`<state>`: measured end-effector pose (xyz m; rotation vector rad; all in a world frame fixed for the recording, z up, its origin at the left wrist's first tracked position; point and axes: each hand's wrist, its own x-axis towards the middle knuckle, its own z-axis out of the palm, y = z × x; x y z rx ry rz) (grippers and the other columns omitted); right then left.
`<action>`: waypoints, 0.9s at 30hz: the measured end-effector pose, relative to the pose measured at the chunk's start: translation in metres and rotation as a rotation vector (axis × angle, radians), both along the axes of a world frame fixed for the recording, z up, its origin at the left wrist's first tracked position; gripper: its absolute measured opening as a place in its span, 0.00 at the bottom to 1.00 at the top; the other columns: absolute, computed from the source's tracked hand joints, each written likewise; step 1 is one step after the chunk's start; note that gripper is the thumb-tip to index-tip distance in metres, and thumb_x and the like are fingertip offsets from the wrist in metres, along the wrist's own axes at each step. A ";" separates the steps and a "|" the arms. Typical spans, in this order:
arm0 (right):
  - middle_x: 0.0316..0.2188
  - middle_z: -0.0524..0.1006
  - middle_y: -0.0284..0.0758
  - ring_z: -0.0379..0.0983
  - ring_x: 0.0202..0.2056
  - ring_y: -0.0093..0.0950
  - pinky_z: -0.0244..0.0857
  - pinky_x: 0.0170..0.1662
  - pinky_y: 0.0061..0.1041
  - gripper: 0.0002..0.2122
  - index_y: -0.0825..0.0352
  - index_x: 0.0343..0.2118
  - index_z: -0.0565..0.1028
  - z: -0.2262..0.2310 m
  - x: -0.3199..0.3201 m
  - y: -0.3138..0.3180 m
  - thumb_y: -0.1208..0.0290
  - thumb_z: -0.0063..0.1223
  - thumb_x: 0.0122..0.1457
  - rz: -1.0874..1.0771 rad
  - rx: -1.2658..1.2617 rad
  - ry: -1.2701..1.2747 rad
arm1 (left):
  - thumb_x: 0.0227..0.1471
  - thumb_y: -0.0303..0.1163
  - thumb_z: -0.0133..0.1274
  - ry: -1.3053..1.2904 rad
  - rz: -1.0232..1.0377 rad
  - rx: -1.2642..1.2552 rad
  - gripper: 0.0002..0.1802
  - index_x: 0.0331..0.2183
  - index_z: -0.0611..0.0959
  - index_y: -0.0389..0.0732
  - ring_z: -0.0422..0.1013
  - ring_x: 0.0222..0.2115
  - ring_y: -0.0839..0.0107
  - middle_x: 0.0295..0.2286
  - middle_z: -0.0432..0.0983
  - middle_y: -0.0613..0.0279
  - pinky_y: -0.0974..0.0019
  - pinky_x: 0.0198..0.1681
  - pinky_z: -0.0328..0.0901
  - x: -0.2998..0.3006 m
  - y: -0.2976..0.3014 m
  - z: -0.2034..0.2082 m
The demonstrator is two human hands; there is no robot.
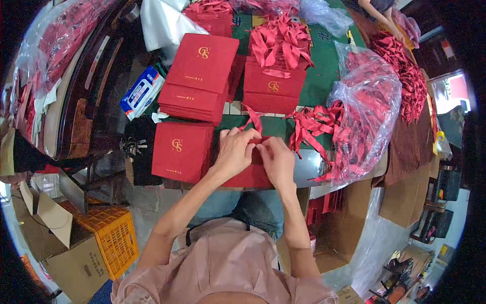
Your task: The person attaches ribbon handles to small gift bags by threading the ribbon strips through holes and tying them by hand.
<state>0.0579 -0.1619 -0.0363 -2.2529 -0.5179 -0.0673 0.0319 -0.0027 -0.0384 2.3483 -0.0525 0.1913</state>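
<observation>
In front of me a red paper gift bag (pixel 248 178) lies flat at the table's near edge. My left hand (pixel 237 147) and my right hand (pixel 276 159) meet at its upper edge, fingers pinched close together. A red ribbon (pixel 252 117) rises from between them, its lower end hidden by my fingers. Left of my hands lies a stack of red bags (pixel 182 152) with gold print. Beyond it stands a taller pile of red bags (pixel 202 63). Another pile (pixel 273 86) carries a heap of ribbons (pixel 282 40). Loose ribbons (pixel 316 124) lie right of my right hand.
A clear plastic sack (pixel 372 111) of red ribbons bulges on the right of the green table (pixel 318 71). A blue-white packet (pixel 143 92) lies left. Orange crate (pixel 114 230) and cardboard boxes (pixel 349 223) stand below. Another person's arm (pixel 387 20) reaches in at upper right.
</observation>
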 end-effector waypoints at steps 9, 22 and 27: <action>0.32 0.75 0.40 0.72 0.36 0.43 0.66 0.40 0.39 0.05 0.67 0.33 0.79 0.023 0.017 -0.010 0.72 0.58 0.58 0.012 0.042 -0.019 | 0.46 0.32 0.63 0.037 0.009 -0.089 0.11 0.35 0.81 0.45 0.71 0.37 0.62 0.31 0.80 0.65 0.56 0.45 0.56 -0.002 -0.009 0.006; 0.25 0.74 0.38 0.71 0.30 0.28 0.65 0.37 0.27 0.08 0.70 0.31 0.83 0.001 0.056 -0.023 0.71 0.60 0.52 0.314 0.186 0.576 | 0.48 0.28 0.58 -0.370 -0.100 0.066 0.03 0.28 0.81 0.46 0.69 0.36 0.66 0.29 0.73 0.68 0.59 0.43 0.56 -0.013 -0.008 0.004; 0.28 0.78 0.42 0.77 0.35 0.33 0.68 0.40 0.30 0.09 0.71 0.30 0.82 -0.013 0.053 -0.012 0.70 0.59 0.52 -0.011 0.199 0.339 | 0.45 0.30 0.63 -0.266 -0.131 -0.061 0.05 0.27 0.82 0.46 0.70 0.34 0.66 0.27 0.74 0.67 0.60 0.42 0.56 -0.011 -0.007 0.015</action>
